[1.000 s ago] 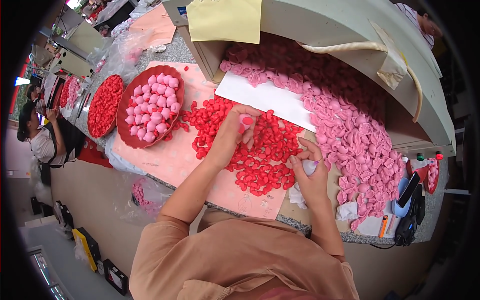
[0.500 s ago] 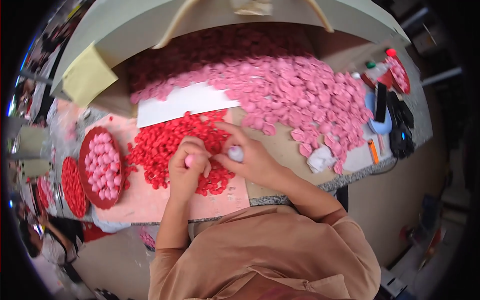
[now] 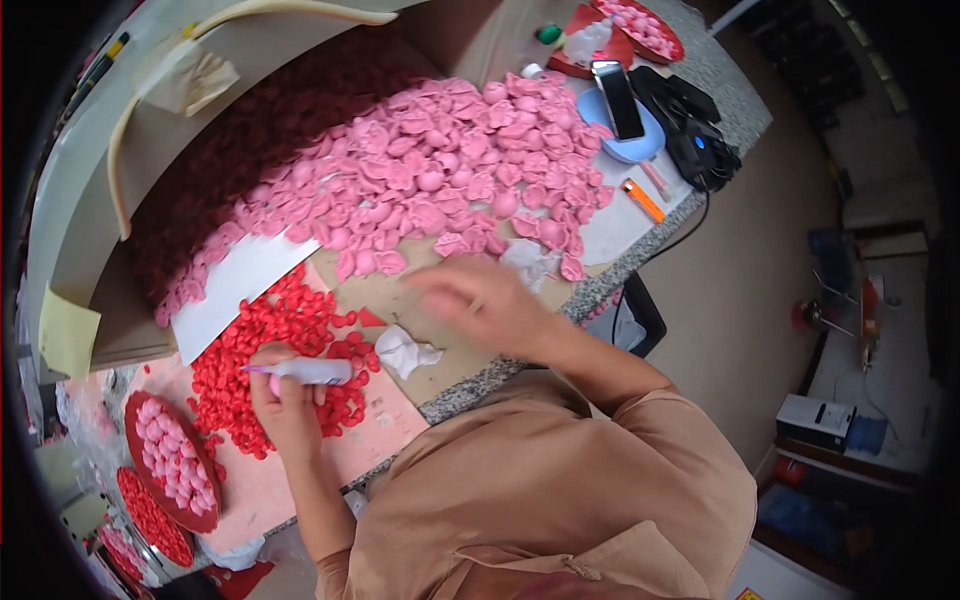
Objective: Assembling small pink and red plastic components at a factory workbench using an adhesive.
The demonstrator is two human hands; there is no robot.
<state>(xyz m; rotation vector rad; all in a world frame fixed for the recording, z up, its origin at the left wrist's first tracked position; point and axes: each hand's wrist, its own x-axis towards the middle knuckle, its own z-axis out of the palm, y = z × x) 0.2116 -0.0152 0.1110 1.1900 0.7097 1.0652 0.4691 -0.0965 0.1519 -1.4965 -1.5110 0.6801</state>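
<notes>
My left hand (image 3: pixel 287 412) is closed over the red pieces. It holds a small whitish squeeze bottle (image 3: pixel 322 371) with a purple tip pointing left, and a pink piece (image 3: pixel 275 388) shows by its fingers. Small glossy red pieces (image 3: pixel 235 365) lie heaped around and beyond this hand. My right hand (image 3: pixel 485 305) hovers over the tan board, blurred by motion, fingers stretched to the left and nothing visible in them. Just beyond it spreads a large pile of thin, cupped pink pieces (image 3: pixel 430 150). A crumpled white tissue (image 3: pixel 407 352) lies between my hands.
Red trays of pink balls (image 3: pixel 175 455) and red pieces (image 3: pixel 155 520) stand at left. A white sheet (image 3: pixel 240 290) lies by the shelf wall. At right are crumpled clear plastic (image 3: pixel 530 262), an orange lighter-like item (image 3: pixel 642 200), a phone (image 3: pixel 618 100) on a blue dish, and a black device (image 3: pixel 690 130).
The bottle has passed from my right hand to my left. My right hand has moved away toward the pink pile. The whole view has turned, and the white tissue between my hands now shows.
</notes>
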